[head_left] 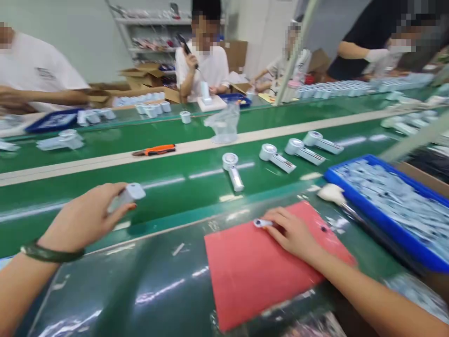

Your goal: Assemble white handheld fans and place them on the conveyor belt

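On the green belt [168,185] four white devices [232,169] lie in a loose row, well apart from one orange-handled tool [156,150] farther back. One blue tray [393,206] of pale parts sits at the right, one red mat [252,267] on the near bench. The left hand [86,217] is curled around a fifth white unit [128,195], fingers wrapped over its body, its rounded end sticking out past the fingertips above the belt's near edge. The right hand [293,231] lies on the mat, fingers close together, fingertips touching one small white piece [261,223] resting on the mat's far edge.
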Demonstrator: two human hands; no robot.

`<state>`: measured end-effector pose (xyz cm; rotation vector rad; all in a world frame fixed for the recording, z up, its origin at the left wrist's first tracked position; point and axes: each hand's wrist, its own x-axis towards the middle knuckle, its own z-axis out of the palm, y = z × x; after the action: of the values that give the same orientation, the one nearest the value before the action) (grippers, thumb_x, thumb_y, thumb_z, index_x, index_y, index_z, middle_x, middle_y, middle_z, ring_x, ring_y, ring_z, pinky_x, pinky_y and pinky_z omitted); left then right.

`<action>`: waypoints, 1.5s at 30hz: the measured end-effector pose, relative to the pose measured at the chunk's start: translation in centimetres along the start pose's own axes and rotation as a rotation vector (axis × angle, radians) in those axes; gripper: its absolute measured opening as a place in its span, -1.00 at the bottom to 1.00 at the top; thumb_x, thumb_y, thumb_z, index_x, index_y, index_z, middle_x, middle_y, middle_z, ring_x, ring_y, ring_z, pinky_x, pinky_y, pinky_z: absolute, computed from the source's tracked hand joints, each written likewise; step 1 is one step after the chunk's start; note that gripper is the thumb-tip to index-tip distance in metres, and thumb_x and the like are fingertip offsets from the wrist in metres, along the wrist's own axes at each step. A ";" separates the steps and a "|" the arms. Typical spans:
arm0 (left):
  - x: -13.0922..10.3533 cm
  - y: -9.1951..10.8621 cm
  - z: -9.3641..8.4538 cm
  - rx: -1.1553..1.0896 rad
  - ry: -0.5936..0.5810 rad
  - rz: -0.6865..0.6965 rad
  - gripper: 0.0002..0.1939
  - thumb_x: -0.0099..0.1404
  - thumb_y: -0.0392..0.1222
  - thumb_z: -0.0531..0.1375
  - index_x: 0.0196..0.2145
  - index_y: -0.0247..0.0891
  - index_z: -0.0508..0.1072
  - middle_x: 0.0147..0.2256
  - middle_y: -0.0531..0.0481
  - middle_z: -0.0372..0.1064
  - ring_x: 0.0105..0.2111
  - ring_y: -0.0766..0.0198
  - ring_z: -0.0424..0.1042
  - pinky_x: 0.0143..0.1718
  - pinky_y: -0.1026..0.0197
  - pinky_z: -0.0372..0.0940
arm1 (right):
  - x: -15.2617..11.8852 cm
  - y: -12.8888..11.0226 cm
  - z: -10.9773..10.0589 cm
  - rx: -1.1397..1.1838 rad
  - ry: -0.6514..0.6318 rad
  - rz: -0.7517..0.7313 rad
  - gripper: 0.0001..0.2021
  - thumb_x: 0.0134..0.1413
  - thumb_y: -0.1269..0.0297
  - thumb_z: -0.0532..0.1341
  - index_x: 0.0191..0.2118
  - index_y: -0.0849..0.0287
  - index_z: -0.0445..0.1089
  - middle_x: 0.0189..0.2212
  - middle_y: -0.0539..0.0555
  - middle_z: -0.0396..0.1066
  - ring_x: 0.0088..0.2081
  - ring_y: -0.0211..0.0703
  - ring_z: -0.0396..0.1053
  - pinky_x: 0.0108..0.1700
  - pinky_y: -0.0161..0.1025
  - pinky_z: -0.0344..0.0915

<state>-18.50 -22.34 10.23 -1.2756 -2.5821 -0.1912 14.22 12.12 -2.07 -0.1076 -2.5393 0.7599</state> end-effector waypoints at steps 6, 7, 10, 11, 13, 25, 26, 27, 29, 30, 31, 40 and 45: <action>-1.7 24.0 1.8 0.075 0.174 0.781 -0.85 0.42 -0.28 0.15 -0.08 -0.32 0.43 -0.33 -0.09 0.37 -0.35 0.07 0.34 -0.18 -0.01 0.29 | -0.2 0.9 -0.3 0.015 0.093 0.151 -0.84 0.33 0.45 0.23 -0.04 0.16 0.47 -0.22 0.11 0.47 -0.25 -0.06 0.46 -0.21 -0.19 0.40; -2.1 26.3 2.5 0.076 0.176 0.778 -0.84 0.40 -0.25 0.21 -0.08 -0.32 0.44 -0.34 -0.08 0.35 -0.36 0.06 0.33 -0.22 0.00 0.30 | -0.4 0.9 -0.5 0.019 0.097 0.155 -0.83 0.31 0.48 0.24 -0.04 0.17 0.46 -0.22 0.10 0.47 -0.24 -0.06 0.45 -0.20 -0.20 0.39; -2.9 28.9 4.4 0.062 0.047 0.720 -0.72 0.28 -0.17 0.39 -0.11 -0.28 0.46 -0.33 -0.06 0.37 -0.32 0.04 0.38 -0.27 0.01 0.32 | -1.0 0.7 -1.6 0.042 0.100 0.142 -0.82 0.27 0.55 0.26 -0.07 0.19 0.45 -0.23 0.09 0.46 -0.27 -0.07 0.45 -0.24 -0.21 0.35; -3.1 28.8 4.7 0.045 -0.026 0.691 -0.69 0.25 -0.18 0.41 -0.10 -0.27 0.47 -0.30 -0.06 0.39 -0.30 0.03 0.40 -0.25 0.01 0.33 | -1.2 0.6 -2.0 0.052 0.099 0.133 -0.82 0.27 0.56 0.26 -0.07 0.20 0.45 -0.24 0.09 0.46 -0.28 -0.07 0.44 -0.26 -0.21 0.34; -3.4 27.6 4.9 -0.024 -0.141 0.624 -0.69 0.25 -0.22 0.41 -0.08 -0.24 0.47 -0.23 -0.07 0.44 -0.25 0.02 0.43 -0.21 -0.01 0.36 | -1.6 0.4 -2.9 0.076 0.094 0.114 -0.85 0.30 0.54 0.25 -0.08 0.20 0.45 -0.23 0.08 0.47 -0.27 -0.07 0.44 -0.26 -0.21 0.32; -3.4 27.3 3.1 -1.229 -0.156 -0.066 -0.63 0.32 -0.07 0.35 0.07 -0.13 0.55 -0.09 -0.10 0.55 -0.16 0.20 0.57 -0.13 0.19 0.52 | -1.7 -4.6 -4.1 0.313 0.233 -0.155 -0.91 0.43 0.39 0.17 -0.05 0.19 0.41 -0.24 0.07 0.46 -0.30 -0.13 0.40 -0.28 -0.22 0.33; -3.4 27.7 3.0 -1.367 -0.178 -0.095 -0.64 0.29 -0.11 0.39 0.03 -0.13 0.57 -0.12 -0.08 0.56 -0.21 0.24 0.57 -0.17 0.25 0.52 | -1.8 -5.0 -4.1 0.357 0.231 -0.147 -0.91 0.42 0.40 0.18 -0.05 0.18 0.40 -0.24 0.05 0.46 -0.31 -0.15 0.39 -0.28 -0.23 0.34; -3.5 28.1 2.9 -1.477 -0.177 -0.110 -0.68 0.26 -0.16 0.42 -0.02 -0.12 0.60 -0.16 -0.05 0.56 -0.25 0.29 0.57 -0.19 0.31 0.52 | -1.9 -5.3 -4.1 0.401 0.221 -0.131 -0.91 0.40 0.41 0.19 -0.05 0.16 0.40 -0.24 0.04 0.46 -0.31 -0.17 0.39 -0.28 -0.24 0.35; -3.8 28.6 2.8 -1.594 -0.114 -0.095 -0.81 0.24 -0.20 0.44 -0.16 -0.13 0.65 -0.24 -0.01 0.55 -0.28 0.35 0.55 -0.22 0.41 0.49 | -2.0 -5.8 -4.2 0.468 0.198 -0.119 -0.91 0.40 0.39 0.19 -0.04 0.14 0.41 -0.23 0.04 0.46 -0.29 -0.16 0.41 -0.26 -0.23 0.37; -3.9 28.7 2.8 -1.617 -0.074 -0.074 -0.85 0.24 -0.19 0.44 -0.20 -0.13 0.65 -0.24 -0.01 0.55 -0.24 0.35 0.54 -0.20 0.42 0.49 | -2.0 -6.1 -4.4 0.490 0.191 -0.134 -0.90 0.42 0.36 0.19 -0.03 0.14 0.41 -0.19 0.07 0.47 -0.23 -0.12 0.43 -0.21 -0.19 0.40; -4.1 28.7 2.8 -1.631 -0.046 -0.051 -0.87 0.25 -0.17 0.44 -0.22 -0.13 0.66 -0.21 -0.03 0.55 -0.20 0.33 0.54 -0.16 0.41 0.49 | -2.0 -6.2 -4.6 0.505 0.191 -0.157 -0.89 0.44 0.31 0.19 -0.01 0.14 0.42 -0.15 0.10 0.47 -0.17 -0.09 0.44 -0.15 -0.16 0.41; -5.7 28.6 1.6 -1.778 -0.340 -0.083 -0.83 0.28 -0.18 0.42 -0.16 -0.20 0.65 -0.26 -0.07 0.58 -0.29 0.32 0.57 -0.18 0.40 0.49 | -1.8 -7.9 -7.8 0.206 0.233 -0.366 -0.87 0.53 0.37 0.13 -0.08 0.17 0.44 -0.22 0.08 0.44 -0.22 -0.11 0.39 -0.20 -0.14 0.29; -6.2 28.7 1.5 -1.780 -0.414 -0.105 -0.77 0.27 -0.13 0.43 -0.13 -0.22 0.64 -0.25 -0.11 0.58 -0.29 0.27 0.57 -0.19 0.34 0.50 | -2.0 -8.4 -7.9 0.122 0.215 -0.439 -0.82 0.56 0.37 0.08 -0.10 0.19 0.43 -0.29 0.07 0.44 -0.27 -0.12 0.37 -0.24 -0.16 0.26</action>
<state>7.68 -9.29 7.17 -1.4906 -2.3610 -2.8835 20.21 8.58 7.31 0.3763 -2.1938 0.6808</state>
